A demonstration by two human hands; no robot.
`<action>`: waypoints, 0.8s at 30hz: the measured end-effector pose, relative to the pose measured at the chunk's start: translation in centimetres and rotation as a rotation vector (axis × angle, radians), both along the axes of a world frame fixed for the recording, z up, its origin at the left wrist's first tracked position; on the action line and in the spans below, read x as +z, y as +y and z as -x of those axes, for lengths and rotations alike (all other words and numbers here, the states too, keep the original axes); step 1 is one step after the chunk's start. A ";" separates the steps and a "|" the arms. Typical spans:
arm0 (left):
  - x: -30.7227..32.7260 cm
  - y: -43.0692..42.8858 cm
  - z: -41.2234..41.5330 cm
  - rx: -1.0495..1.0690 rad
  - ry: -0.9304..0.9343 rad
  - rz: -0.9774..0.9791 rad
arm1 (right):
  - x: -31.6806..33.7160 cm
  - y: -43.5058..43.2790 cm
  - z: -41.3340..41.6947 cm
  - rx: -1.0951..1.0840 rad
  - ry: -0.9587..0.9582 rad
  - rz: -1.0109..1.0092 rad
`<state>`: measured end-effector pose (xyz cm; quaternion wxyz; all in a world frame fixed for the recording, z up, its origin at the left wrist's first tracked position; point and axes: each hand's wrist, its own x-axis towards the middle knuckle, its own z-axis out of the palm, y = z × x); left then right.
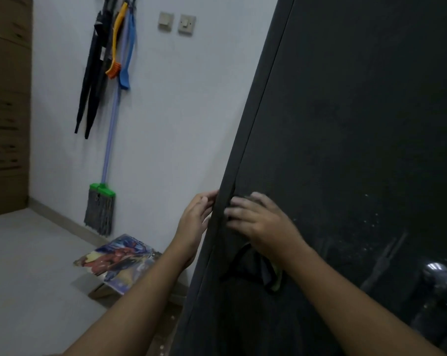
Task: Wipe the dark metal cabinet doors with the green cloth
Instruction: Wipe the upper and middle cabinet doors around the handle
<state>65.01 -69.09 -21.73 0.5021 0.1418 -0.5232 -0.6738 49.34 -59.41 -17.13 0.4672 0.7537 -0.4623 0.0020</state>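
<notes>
The dark metal cabinet door (358, 124) fills the right half of the view, dusty and speckled low down. My right hand (260, 222) lies on the door front near its left edge, fingers spread and blurred, pressing the cloth (255, 268) against the metal. The cloth looks dark here, with a yellow-green corner showing, and it hangs below my palm. My left hand (195, 222) is at the cabinet's left side, its straight fingers touching the edge. Most of the cloth under my right hand is hidden.
A mop (100, 209) with a green head, dark umbrellas (91, 86) and orange and blue brushes hang on the white wall to the left. A colourful printed sheet (119, 258) lies on a box on the floor beside the cabinet. A wooden panel (6, 98) stands far left.
</notes>
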 end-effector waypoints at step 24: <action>-2.0 2.7 3.1 0.372 -0.451 0.383 | -0.3 6.2 4.4 -0.061 -0.175 0.254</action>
